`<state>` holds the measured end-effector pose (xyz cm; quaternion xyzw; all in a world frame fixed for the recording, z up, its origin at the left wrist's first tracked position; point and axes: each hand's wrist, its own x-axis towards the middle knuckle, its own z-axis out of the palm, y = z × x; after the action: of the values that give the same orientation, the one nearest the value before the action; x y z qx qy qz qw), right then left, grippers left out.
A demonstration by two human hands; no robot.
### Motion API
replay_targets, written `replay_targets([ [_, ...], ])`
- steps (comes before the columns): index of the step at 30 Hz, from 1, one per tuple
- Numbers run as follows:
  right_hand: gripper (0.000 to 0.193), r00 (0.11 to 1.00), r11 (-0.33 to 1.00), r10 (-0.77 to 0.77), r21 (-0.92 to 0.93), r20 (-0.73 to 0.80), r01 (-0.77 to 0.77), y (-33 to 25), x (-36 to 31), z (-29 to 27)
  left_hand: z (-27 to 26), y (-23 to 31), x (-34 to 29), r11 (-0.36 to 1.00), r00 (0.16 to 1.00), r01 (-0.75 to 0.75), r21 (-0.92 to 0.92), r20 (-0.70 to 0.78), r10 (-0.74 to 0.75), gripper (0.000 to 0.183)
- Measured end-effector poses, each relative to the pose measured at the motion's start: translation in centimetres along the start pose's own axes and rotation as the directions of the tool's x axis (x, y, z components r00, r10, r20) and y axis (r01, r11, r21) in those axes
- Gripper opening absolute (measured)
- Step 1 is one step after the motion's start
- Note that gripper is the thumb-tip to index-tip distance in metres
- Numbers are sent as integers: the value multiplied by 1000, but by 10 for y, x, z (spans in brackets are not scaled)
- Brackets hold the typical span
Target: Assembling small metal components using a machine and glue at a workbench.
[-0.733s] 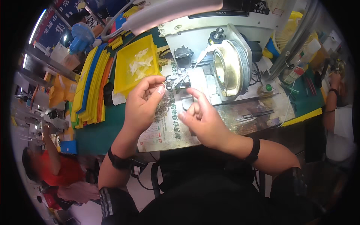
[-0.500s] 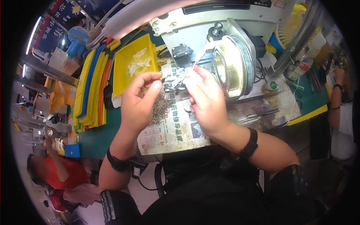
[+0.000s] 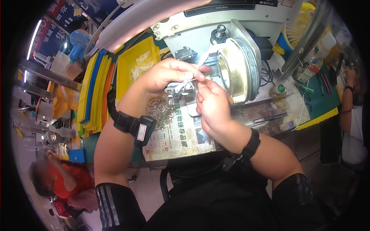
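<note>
Both hands meet beside the round drum of a bench machine. A thin white strip [image 3: 202,59] runs down from the machine to my fingertips. My left hand [image 3: 163,75] reaches over from the left, its thumb and fingers pinched together on the strip's end. Just below and to the right, my right hand [image 3: 214,101] is closed, with thumb and forefinger pinching the same strip. Under the hands is a small shiny metal fixture [image 3: 185,88], partly hidden and washed out by glare. A pile of small metal pieces [image 3: 160,111] lies on the printed paper below my left hand.
The machine's drum [image 3: 241,73] stands right of my hands. A yellow tray [image 3: 125,63] with white scraps and a stack of coloured plastic bins [image 3: 94,92] are at the left. A lamp arm [image 3: 142,21] crosses above. Other people sit on either side.
My left hand has moved right and forward from beside the metal pile, and now pinches the strip next to my right hand. My right hand has dropped slightly toward me.
</note>
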<state>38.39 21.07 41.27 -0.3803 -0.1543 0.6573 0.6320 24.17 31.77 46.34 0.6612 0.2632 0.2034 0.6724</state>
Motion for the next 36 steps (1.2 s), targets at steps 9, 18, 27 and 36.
replay_targets([
  [9,17,985,995,80,-76,155,-69,-6,-17,-32,48,40,-51,703,885,-73,707,-280,373,10],
  [18,22,913,972,-215,-13,346,234,-7,-21,-1,35,16,-28,861,863,-104,497,-385,327,16],
  [27,8,1000,1000,-2,5,10,2,-15,1,14,3,1,4,999,999,36,-39,36,-35,19],
  [36,28,962,993,-20,-107,272,50,-7,-25,-31,62,39,-60,458,803,-83,885,-213,557,10],
])
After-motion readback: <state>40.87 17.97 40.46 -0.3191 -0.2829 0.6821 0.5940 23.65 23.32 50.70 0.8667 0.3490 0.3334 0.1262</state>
